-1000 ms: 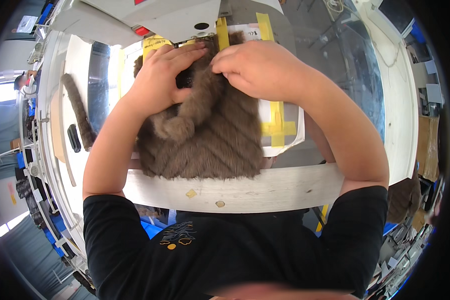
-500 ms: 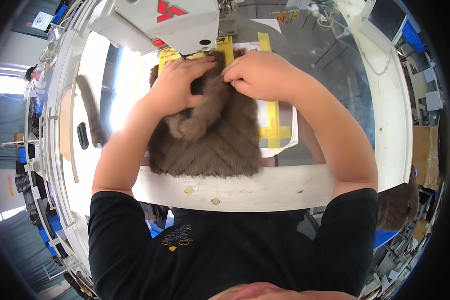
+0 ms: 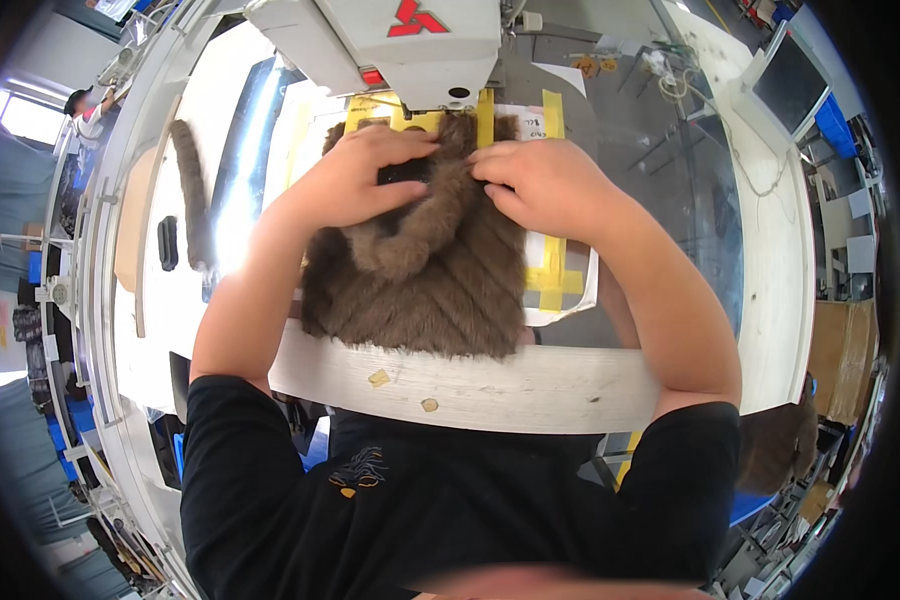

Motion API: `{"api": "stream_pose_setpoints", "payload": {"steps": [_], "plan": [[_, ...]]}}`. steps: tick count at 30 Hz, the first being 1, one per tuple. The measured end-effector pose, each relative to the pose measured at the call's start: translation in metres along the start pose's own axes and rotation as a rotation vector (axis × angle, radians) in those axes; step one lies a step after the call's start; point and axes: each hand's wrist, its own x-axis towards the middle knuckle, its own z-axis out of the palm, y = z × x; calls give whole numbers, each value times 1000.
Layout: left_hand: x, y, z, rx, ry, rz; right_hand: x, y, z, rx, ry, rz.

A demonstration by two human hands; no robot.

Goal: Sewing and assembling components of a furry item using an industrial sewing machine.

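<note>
A brown fur piece [image 3: 410, 300] lies under the white sewing machine head [image 3: 410, 50], with a looped fur strip [image 3: 390, 250] on top near a dark area. My left hand [image 3: 360, 175] rests on its left upper part, fingers stretched toward the needle area and thumb apart. My right hand [image 3: 535, 185] has bent fingertips pinched at the strip's right edge, just below the machine foot. Yellow tape [image 3: 555, 280] holds white sheets [image 3: 580, 260] beneath the fur. The needle area is partly hidden by fur and fingers.
A loose fur strip [image 3: 188, 180] and black oblong object [image 3: 167, 242] lie at left. The table's white front edge [image 3: 500, 390] crosses below the work. A monitor [image 3: 790, 75], cables and cardboard [image 3: 840, 360] are at right. Another person [image 3: 88, 110] works at far left.
The view has shifted, showing more of the machine. My left thumb looks more outstretched, and my right fingers look slightly less curled on the strip. The fur piece stays in much the same place.
</note>
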Motion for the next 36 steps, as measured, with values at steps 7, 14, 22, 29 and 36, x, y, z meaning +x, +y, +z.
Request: {"api": "stream_pose_setpoints", "payload": {"steps": [7, 14, 22, 29, 36], "plan": [[-70, 3, 0, -242, 197, -175, 1, -9, -2, -130, -21, -16], [-46, 48, 4, 151, 72, -184, -8, -7, -12, -117, -38, 70], [25, 54, 17, 291, -67, 44, -27, 1, -50, -68, -158, 332], [14, 47, -8, -225, -11, 77, -34, -9, -66, -64, -192, 289], [-10, 65, -31, -833, 428, 68, -31, -74, -105, 504, 132, 138]]}}
